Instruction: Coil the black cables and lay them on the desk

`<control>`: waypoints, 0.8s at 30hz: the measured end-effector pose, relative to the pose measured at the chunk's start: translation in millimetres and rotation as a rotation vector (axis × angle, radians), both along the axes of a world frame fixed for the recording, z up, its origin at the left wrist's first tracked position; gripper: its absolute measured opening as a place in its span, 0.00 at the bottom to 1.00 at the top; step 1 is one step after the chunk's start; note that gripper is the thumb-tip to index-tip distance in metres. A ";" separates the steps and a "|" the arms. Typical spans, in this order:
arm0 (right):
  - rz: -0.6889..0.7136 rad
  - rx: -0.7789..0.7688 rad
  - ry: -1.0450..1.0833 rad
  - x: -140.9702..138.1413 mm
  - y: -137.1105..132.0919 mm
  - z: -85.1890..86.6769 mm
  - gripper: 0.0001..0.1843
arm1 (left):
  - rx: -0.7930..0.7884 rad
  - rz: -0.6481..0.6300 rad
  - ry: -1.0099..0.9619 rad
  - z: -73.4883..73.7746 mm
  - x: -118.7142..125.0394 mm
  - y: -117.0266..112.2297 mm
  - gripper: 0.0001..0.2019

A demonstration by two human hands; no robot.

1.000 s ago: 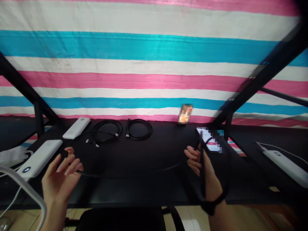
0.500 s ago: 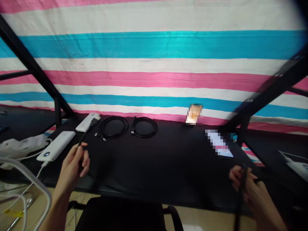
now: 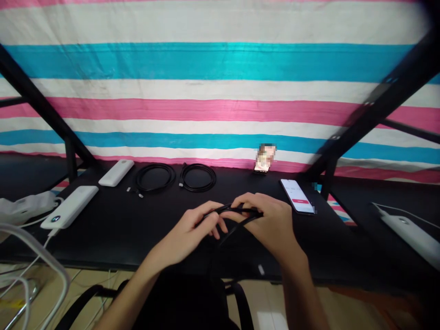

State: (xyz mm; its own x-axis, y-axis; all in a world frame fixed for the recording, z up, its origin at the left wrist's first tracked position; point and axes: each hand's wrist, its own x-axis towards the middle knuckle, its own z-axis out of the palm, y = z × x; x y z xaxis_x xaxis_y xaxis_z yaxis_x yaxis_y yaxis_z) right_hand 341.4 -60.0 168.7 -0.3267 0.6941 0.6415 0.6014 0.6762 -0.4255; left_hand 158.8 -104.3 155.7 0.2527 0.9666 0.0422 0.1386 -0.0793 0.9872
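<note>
Both hands meet over the front middle of the black table [image 3: 154,229], gripping one black cable [image 3: 237,225]. My left hand [image 3: 201,224] pinches part of it between thumb and fingers. Fingers of my right hand [image 3: 266,215] are wrapped round several strands of the same cable. A loop hangs below the hands, and a light metal plug shows near the table's front edge. Behind them lie two coiled black cables, one coil [image 3: 156,178] at the left and another coil [image 3: 198,177] beside it.
Two white power banks, a nearer one [image 3: 70,206] and a farther one [image 3: 117,173], lie at the left by a white power strip [image 3: 30,206]. A phone [image 3: 297,197] lies at the right; another lit phone [image 3: 264,159] leans at the back. Black frame bars slope at both sides.
My hands have come together from far apart, bringing the cable to the middle. The left hand's cable end no longer lies over the far power bank. The view has shifted slightly right.
</note>
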 end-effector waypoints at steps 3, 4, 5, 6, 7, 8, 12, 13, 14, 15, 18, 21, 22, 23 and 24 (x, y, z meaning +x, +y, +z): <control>0.026 -0.014 0.043 0.1 -2.7 1.9 0.13 | -0.012 -0.019 0.053 3.0 0.1 -7.1 0.22; 0.042 -0.009 0.059 -0.1 -3.9 2.4 0.13 | -0.015 -0.015 0.082 5.1 -1.1 -10.2 0.23; 0.062 -0.003 0.069 -0.6 -5.2 2.6 0.13 | -0.018 -0.011 0.117 7.6 -2.2 -13.7 0.25; 0.082 0.003 0.074 -1.7 -6.5 2.4 0.12 | -0.017 -0.006 0.160 10.3 -3.1 -17.4 0.26; 0.102 0.010 0.078 -3.2 -7.7 1.8 0.11 | -0.008 0.003 0.213 12.8 -3.3 -21.0 0.27; 0.116 0.017 0.084 -5.1 -8.7 0.9 0.10 | 0.011 0.020 0.271 14.7 -2.9 -24.1 0.29; 0.098 0.029 0.130 -12.2 -8.9 -3.6 0.07 | 0.159 0.132 0.465 11.9 2.1 -27.4 0.27; 0.081 0.034 0.141 -12.7 -8.0 -4.2 0.06 | 0.186 0.155 0.458 8.8 2.7 -25.5 0.24; 0.066 0.044 0.147 -12.4 -6.8 -4.5 0.05 | 0.198 0.169 0.414 5.4 2.3 -22.8 0.21; 0.054 0.061 0.150 -11.5 -5.4 -4.6 0.04 | 0.195 0.171 0.336 2.0 1.0 -19.6 0.18; 0.017 0.115 0.110 -6.9 -1.5 -5.9 0.09 | 0.121 0.150 0.048 -5.3 -6.1 -10.7 0.15; 0.027 0.117 0.034 -5.9 -1.2 -11.1 0.16 | 0.075 0.139 -0.047 -6.6 -8.8 -8.3 0.14; 0.051 0.111 0.023 -6.9 -2.3 -13.5 0.13 | 0.105 0.130 -0.030 -6.3 -7.3 -9.0 0.14; 0.074 0.109 0.021 -8.3 -3.8 -16.1 0.08 | 0.162 0.122 -0.001 -6.0 -4.9 -9.8 0.13; 0.090 0.113 0.025 -9.7 -5.6 -18.5 0.04 | 0.236 0.114 0.034 -6.0 -2.0 -10.5 0.13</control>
State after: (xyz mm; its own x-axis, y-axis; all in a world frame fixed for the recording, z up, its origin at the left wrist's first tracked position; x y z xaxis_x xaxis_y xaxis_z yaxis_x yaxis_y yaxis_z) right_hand 331.7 -65.5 150.2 -0.3677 0.5857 0.7223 0.5263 0.7714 -0.3576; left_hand 156.9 -114.8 149.7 0.1483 0.9534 0.2627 0.1930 -0.2884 0.9378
